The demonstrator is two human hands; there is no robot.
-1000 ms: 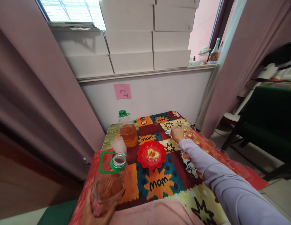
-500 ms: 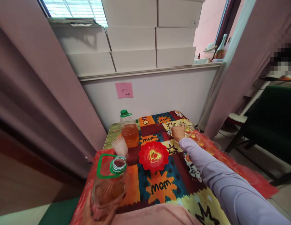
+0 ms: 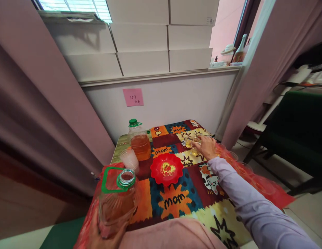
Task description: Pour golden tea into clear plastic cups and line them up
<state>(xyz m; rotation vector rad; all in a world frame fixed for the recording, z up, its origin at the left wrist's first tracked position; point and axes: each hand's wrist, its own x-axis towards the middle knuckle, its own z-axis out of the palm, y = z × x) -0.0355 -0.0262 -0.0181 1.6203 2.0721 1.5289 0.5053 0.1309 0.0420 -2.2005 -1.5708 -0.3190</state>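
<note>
My left hand [image 3: 106, 237] is wrapped round the lower part of a clear plastic jug [image 3: 118, 205], uncapped, with a green handle and amber liquid inside. At the far right of the table, my right hand [image 3: 208, 148] grips a small clear plastic cup [image 3: 195, 150] holding a little yellowish liquid, thumb at its near-left side; some fingers are hidden. Another cup [image 3: 189, 141] with similar liquid stands just left of it. A red scalloped plate [image 3: 155, 174] lies mid-table. Beside the jug is a stack of translucent cups [image 3: 129, 159].
A second jug [image 3: 140, 147], green-capped and holding amber liquid, stands at the back left. More clear cups [image 3: 245, 169] line the right edge over red plastic sheeting [image 3: 277, 193]. A wall with a pink note [image 3: 133, 97] closes the back; a dark green chair [image 3: 293, 128] stands right.
My right hand has opened out from a fist-like pose and shifted slightly right, with cups now showing at its left. My left hand stays on the jug. The view has shifted slightly.
</note>
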